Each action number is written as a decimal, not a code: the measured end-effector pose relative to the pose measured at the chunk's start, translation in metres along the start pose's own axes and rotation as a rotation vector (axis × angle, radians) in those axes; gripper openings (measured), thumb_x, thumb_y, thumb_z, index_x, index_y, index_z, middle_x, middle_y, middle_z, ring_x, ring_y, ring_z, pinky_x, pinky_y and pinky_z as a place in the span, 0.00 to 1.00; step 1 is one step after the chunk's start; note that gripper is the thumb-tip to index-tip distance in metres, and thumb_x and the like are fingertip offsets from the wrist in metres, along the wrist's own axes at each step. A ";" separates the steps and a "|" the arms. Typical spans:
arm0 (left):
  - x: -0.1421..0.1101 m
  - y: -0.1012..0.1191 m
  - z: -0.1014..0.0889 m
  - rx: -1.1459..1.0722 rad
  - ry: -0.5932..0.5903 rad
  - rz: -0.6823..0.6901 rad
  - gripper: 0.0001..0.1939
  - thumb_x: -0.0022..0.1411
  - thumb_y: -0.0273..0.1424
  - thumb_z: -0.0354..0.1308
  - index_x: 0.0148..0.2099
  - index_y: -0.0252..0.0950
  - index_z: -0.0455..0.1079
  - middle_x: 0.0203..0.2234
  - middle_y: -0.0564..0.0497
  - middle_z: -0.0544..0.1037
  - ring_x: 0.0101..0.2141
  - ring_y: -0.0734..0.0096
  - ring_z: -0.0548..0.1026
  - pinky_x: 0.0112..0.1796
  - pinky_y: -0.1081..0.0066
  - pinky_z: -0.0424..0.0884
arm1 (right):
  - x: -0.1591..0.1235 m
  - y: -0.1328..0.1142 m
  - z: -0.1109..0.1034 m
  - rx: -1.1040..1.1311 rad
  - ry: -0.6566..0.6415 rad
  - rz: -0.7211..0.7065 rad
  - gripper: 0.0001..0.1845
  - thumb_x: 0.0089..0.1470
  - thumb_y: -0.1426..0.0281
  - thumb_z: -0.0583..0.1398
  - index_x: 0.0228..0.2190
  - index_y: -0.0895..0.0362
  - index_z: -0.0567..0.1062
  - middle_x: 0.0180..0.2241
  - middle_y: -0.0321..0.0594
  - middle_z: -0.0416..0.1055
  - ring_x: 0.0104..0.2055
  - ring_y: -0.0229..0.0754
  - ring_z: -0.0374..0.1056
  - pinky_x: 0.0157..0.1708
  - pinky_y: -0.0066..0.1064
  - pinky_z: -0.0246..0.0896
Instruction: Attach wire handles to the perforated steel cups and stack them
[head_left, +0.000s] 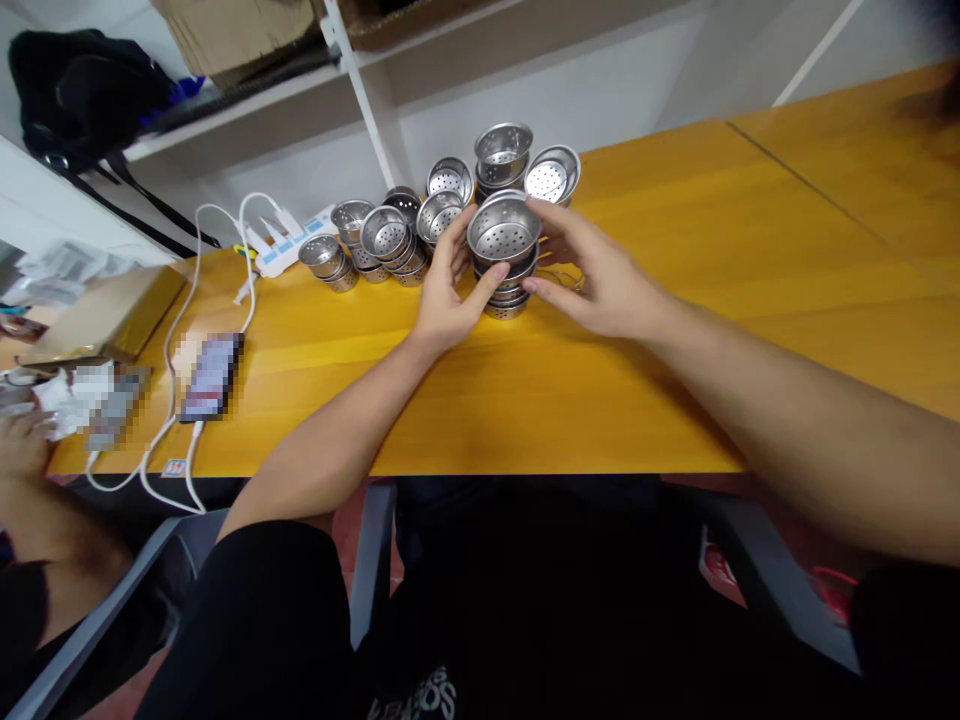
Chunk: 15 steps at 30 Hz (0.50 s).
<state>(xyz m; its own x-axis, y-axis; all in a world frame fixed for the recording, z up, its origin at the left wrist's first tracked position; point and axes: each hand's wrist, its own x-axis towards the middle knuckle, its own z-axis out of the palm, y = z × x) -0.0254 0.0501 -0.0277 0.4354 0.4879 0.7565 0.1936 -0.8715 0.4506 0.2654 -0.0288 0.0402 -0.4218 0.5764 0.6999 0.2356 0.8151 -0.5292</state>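
A stack of small perforated metal cups (504, 240) stands on the yellow wooden table (420, 420) in front of me. My left hand (450, 290) curves round the stack's left side, its thumb on the upper cup. From the right, my right hand (592, 265) grips the same stack, with fingers at the top cup's rim and the thumb lower down. Behind it rise another stack (504, 150) and a tilted cup (553, 175). More stacked cups (386, 235) stand left of my left hand. The far sides of the held stack are hidden.
A white power strip (292, 245) with plugs and cables lies left of the cups. A phone (212, 378) on a cable and a cardboard box (105, 315) are farther left. Another person's arm (52, 530) is at the left edge. White shelving (367, 100) stands behind the table.
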 end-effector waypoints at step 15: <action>0.013 0.008 -0.001 -0.006 -0.054 0.002 0.50 0.93 0.69 0.48 0.99 0.68 0.26 0.94 0.45 0.64 0.89 0.44 0.75 0.85 0.41 0.79 | 0.001 0.003 0.002 -0.059 0.024 0.082 0.50 0.80 0.41 0.72 0.91 0.35 0.68 0.83 0.46 0.79 0.75 0.71 0.84 0.76 0.66 0.87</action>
<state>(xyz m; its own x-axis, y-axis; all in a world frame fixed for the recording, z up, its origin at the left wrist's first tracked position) -0.0187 0.0498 -0.0138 0.4831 0.4824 0.7307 0.1869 -0.8721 0.4522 0.2642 -0.0265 0.0385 -0.3777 0.6420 0.6672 0.3196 0.7667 -0.5568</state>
